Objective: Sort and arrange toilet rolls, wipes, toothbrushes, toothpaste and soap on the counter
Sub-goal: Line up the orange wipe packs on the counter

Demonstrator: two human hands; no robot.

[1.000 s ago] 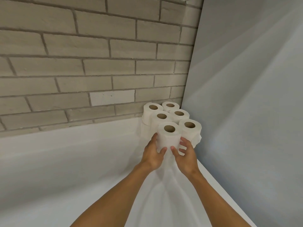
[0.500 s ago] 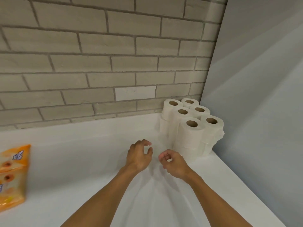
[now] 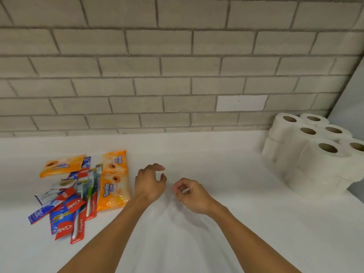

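While both hands hover empty mid-frame, supplies lie sorted and unsorted on the white desk (image 3: pixel 197 150).
Left hand (image 3: pixel 149 184) and right hand (image 3: pixel 192 195): each grip loosely curled, grasping nothing. Toilet rolls (image 3: pixel 315 152) stacked at right, six tops visible; three orange wipes packs (image 3: pixel 114 178) and jumbled toothpaste and toothbrushes (image 3: pixel 74 201) at lower left.

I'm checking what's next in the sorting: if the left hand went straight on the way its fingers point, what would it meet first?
The left hand points up-right across bare counter, so the way looks free until the brick wall; depth is uncertain.
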